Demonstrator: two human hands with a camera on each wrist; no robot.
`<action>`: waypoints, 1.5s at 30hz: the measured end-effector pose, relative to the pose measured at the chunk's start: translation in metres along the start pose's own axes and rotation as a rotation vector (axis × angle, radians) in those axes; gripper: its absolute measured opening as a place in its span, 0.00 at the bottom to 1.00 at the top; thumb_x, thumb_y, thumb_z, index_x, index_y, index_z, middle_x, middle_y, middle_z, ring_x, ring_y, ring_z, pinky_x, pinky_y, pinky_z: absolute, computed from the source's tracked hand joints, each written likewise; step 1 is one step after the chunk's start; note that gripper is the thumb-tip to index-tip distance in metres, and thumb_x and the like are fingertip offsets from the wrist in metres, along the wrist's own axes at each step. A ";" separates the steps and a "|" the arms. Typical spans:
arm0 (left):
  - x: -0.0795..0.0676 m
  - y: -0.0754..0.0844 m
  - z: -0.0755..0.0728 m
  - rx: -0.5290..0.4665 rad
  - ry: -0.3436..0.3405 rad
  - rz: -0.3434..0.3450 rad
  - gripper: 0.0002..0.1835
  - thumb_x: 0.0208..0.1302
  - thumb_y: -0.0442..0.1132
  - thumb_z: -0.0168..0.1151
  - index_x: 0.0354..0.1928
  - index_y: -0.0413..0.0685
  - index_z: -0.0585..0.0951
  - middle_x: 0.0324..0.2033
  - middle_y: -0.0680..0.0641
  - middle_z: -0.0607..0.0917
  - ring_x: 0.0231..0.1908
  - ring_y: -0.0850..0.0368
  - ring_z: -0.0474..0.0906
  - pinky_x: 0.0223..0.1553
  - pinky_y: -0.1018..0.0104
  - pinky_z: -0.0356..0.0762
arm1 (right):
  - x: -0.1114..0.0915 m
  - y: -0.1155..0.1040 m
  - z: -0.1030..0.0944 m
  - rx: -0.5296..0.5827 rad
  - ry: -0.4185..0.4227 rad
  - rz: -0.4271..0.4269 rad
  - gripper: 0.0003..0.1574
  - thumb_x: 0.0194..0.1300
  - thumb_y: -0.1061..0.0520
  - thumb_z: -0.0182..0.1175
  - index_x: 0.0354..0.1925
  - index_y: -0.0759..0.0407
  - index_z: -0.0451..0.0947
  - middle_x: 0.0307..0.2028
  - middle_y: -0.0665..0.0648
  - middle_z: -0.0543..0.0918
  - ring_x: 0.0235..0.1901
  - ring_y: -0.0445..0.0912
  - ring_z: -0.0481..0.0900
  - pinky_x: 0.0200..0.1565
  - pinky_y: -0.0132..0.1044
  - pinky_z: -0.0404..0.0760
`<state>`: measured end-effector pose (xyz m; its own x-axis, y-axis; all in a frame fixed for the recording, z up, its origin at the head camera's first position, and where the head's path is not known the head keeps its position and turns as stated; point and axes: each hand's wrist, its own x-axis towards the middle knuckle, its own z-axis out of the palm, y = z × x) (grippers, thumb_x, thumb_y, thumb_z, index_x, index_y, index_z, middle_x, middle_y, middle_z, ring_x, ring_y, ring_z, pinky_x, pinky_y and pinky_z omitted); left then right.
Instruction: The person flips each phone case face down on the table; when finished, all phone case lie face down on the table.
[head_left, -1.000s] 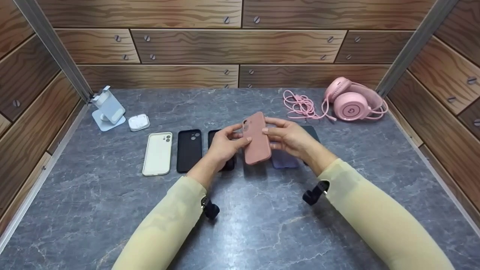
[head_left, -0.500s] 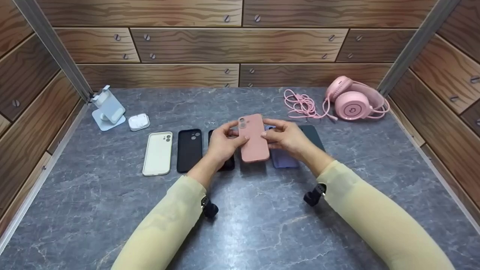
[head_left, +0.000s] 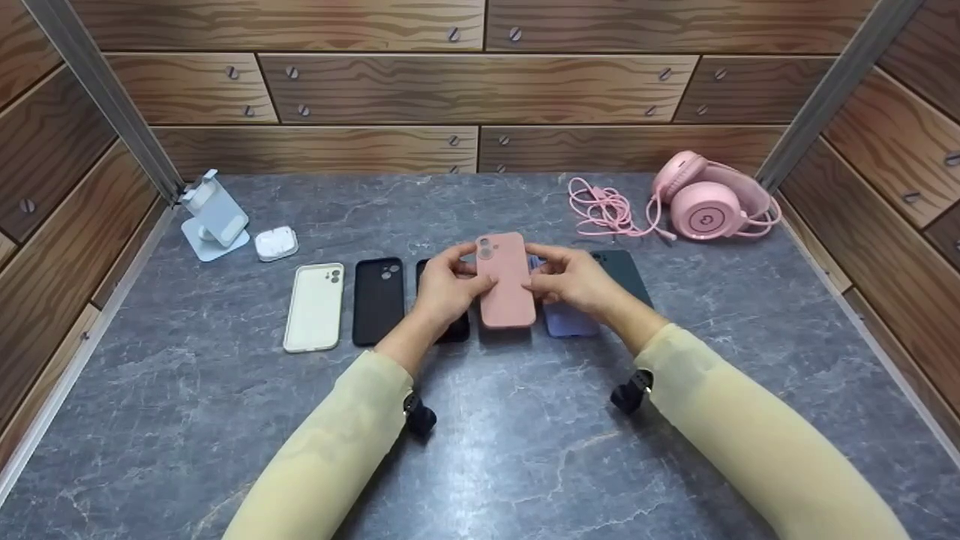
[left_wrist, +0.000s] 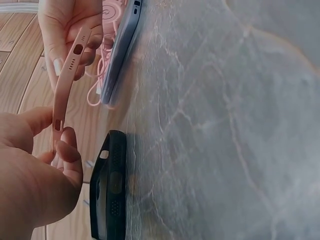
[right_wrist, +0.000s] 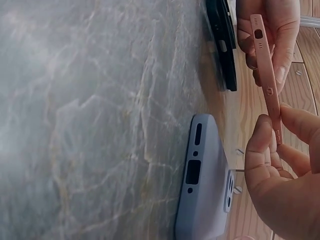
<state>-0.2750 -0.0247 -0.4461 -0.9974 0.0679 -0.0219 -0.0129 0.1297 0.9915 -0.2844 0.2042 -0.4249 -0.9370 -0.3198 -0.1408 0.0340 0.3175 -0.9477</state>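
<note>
A pink phone case (head_left: 507, 289) is held up between both hands, its back with the camera cutouts facing the head camera. My left hand (head_left: 450, 283) pinches its left edge, thumb on the back and fingers behind. On the opposite edge, my right hand (head_left: 574, 277) pinches it the same way. Both wrist views show the bottom rim of the pink case (left_wrist: 70, 80) with its port cutouts, raised off the table. Under my left hand lies a black phone case (left_wrist: 112, 185), partly hidden. Beneath my right hand is a lavender phone case (right_wrist: 205, 175).
Left in the row lie a cream phone case (head_left: 315, 307) and another black case (head_left: 378, 304). A dark green case (head_left: 626, 274) is partly behind my right hand. Farther back are a light blue stand (head_left: 217, 217), a white earphone box (head_left: 276, 244) and pink headphones (head_left: 709, 202) with coiled cable.
The pink case has turned from a tilt to nearly straight, its back now facing the head camera more squarely. Both hands keep their hold and have shifted only slightly.
</note>
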 end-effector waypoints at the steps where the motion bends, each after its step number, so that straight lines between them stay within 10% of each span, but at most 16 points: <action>1: 0.000 0.000 0.000 0.007 -0.002 0.001 0.35 0.65 0.29 0.75 0.73 0.40 0.75 0.44 0.41 0.85 0.44 0.50 0.87 0.41 0.65 0.86 | 0.000 0.001 0.000 -0.004 -0.002 -0.004 0.45 0.69 0.64 0.69 0.80 0.60 0.65 0.40 0.56 0.85 0.35 0.44 0.83 0.37 0.33 0.84; 45: 0.002 -0.007 0.006 0.257 -0.022 -0.017 0.36 0.67 0.34 0.75 0.76 0.44 0.73 0.51 0.45 0.82 0.42 0.55 0.82 0.40 0.65 0.83 | 0.005 0.012 0.005 -0.267 0.020 0.025 0.45 0.69 0.59 0.70 0.79 0.62 0.66 0.38 0.57 0.89 0.31 0.42 0.83 0.28 0.30 0.76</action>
<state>-0.2763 -0.0194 -0.4538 -0.9954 0.0849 -0.0436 -0.0083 0.3783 0.9257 -0.2867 0.2018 -0.4390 -0.9438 -0.2919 -0.1548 -0.0332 0.5500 -0.8345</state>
